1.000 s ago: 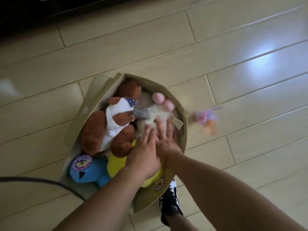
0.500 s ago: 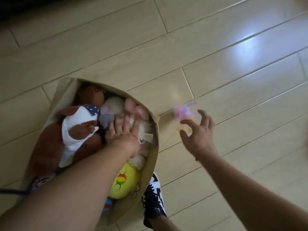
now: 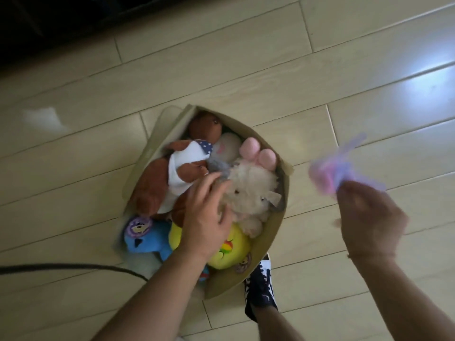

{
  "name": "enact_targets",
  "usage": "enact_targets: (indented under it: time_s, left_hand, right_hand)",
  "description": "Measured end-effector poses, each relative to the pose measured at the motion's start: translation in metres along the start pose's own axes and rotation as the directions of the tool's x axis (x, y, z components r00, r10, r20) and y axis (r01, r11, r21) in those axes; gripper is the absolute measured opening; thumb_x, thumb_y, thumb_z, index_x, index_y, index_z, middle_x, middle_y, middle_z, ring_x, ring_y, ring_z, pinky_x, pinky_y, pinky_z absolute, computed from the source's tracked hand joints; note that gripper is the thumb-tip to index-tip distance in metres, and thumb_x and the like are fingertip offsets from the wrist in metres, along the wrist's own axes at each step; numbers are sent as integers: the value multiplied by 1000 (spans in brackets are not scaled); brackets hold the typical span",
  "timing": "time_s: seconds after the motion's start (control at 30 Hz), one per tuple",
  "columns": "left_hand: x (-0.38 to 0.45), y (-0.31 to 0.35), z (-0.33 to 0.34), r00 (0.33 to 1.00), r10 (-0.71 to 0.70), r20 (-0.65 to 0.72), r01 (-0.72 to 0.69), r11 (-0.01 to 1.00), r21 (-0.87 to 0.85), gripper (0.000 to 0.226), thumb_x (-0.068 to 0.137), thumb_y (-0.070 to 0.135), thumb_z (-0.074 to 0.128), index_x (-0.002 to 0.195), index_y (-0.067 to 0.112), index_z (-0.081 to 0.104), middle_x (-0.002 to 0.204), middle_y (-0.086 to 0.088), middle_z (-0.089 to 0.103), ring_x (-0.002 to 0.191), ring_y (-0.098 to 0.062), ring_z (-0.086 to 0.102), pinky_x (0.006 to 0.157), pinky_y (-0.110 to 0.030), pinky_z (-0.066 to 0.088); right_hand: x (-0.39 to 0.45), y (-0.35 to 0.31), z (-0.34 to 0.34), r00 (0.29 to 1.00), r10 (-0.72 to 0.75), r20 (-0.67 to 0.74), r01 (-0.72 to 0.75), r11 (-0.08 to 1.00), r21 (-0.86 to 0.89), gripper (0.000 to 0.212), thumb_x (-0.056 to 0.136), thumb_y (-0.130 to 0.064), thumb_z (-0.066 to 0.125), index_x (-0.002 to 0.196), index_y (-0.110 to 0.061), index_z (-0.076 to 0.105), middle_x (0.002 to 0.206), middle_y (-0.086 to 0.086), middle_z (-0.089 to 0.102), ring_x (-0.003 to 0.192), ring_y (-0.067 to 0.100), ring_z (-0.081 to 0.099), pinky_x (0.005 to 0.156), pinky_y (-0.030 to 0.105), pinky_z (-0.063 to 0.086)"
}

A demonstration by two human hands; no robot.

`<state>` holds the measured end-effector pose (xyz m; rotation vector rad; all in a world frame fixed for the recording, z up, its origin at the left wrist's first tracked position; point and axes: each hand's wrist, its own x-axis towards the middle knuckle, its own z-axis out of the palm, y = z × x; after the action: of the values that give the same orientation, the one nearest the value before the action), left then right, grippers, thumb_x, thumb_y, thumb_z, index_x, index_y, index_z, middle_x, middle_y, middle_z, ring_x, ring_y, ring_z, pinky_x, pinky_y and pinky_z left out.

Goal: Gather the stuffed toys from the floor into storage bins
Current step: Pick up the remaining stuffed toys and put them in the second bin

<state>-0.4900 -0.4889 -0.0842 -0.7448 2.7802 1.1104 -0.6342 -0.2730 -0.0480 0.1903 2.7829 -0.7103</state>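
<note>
A beige fabric storage bin (image 3: 273, 232) stands on the floor, packed with stuffed toys: a brown bear in a white shirt (image 3: 157, 183), a fluffy white toy with pink feet (image 3: 251, 190), a yellow toy (image 3: 236, 249) and a blue one (image 3: 145, 239). My left hand (image 3: 206, 217) presses flat on the toys in the bin, fingers spread. To the right of the bin, my right hand (image 3: 369, 217) holds a small pink and purple toy (image 3: 337, 168), blurred by motion, above the floor.
Pale wood-plank floor (image 3: 246, 70) surrounds the bin. A black cable (image 3: 73, 268) runs in from the left edge. My dark sneaker (image 3: 259, 289) is planted just below the bin. A dark piece of furniture (image 3: 49, 20) borders the far top left.
My right hand left the bin, reached to the small pink and purple toy on the floor and picked it up. The left hand stayed pressing on the toys.
</note>
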Motion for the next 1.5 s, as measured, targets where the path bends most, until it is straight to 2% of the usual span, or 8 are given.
enact_targets:
  time_s: [0.2, 0.33, 0.47, 0.63, 0.77, 0.93, 1.23, 1.5]
  left_hand:
    - [-56, -50, -47, 995, -35, -93, 32, 999, -38, 27, 85, 0, 54, 106, 7, 70, 116, -5, 60, 110, -20, 58, 99, -32, 47]
    - [-88, -84, -62, 976, -178, -126, 170, 983, -74, 27, 87, 10, 49, 107, 8, 68, 116, -3, 60, 111, -17, 56, 103, -26, 41]
    - [-114, -109, -63, 967, -219, 128, 229, 971, -67, 34, 85, 23, 49, 113, 17, 65, 122, 6, 57, 116, -14, 53, 102, -24, 40]
    - [-132, -116, -69, 945, -238, 224, 275, 950, -149, 34, 86, 15, 56, 119, 18, 63, 125, 6, 58, 119, -10, 52, 105, -27, 40]
    - [-139, -115, -74, 937, -268, 223, 312, 930, -196, 34, 89, 12, 58, 122, 18, 61, 124, 3, 60, 115, -12, 54, 100, -27, 43]
    - [-146, -113, -69, 854, -307, 420, 386, 915, -117, 37, 92, 26, 55, 129, 28, 53, 132, 6, 57, 114, -14, 56, 94, -35, 50]
    - [-137, -118, -51, 891, -191, 413, 234, 971, -56, 44, 93, 29, 52, 136, 26, 46, 139, 6, 49, 124, -17, 46, 101, -38, 43]
    - [-133, -114, -51, 862, -207, 463, 219, 975, 29, 46, 93, 31, 51, 138, 26, 44, 142, 8, 45, 126, -16, 44, 101, -37, 43]
  right_hand:
    - [-102, -4, -23, 964, -260, 55, 241, 943, 232, 37, 81, -30, 55, 76, 3, 71, 79, 19, 66, 70, 30, 63, 63, 30, 43]
    - [-161, -33, 1, 832, -547, 92, 488, 801, 347, 18, 89, -24, 58, 86, -16, 74, 87, -17, 67, 98, -25, 56, 80, -2, 45]
    - [-210, 4, 49, 656, -680, 328, 609, 733, 303, 14, 93, -19, 66, 88, -21, 79, 101, -16, 70, 96, -6, 64, 76, 12, 53]
    - [-233, 17, 83, 581, -594, 557, 718, 696, -7, 21, 74, -32, 54, 78, -27, 74, 85, -12, 67, 68, 20, 69, 49, 20, 48]
    - [-236, -7, 96, 612, -601, 513, 700, 714, 0, 23, 80, -36, 59, 97, -25, 69, 98, 1, 69, 90, 23, 62, 77, 33, 54]
    - [-239, -13, 127, 353, -306, 884, 821, 554, -136, 43, 77, -35, 70, 109, -33, 43, 95, 0, 64, 77, 26, 66, 56, 30, 49]
    - [-231, -22, 192, 259, 63, 964, 908, 325, -265, 38, 105, -27, 42, 138, -9, 51, 132, 10, 62, 120, 29, 62, 97, 41, 53]
    - [-220, -36, 208, 427, 58, 903, 758, 521, -392, 25, 101, -20, 51, 121, -16, 64, 121, 6, 69, 109, 29, 68, 90, 38, 55]
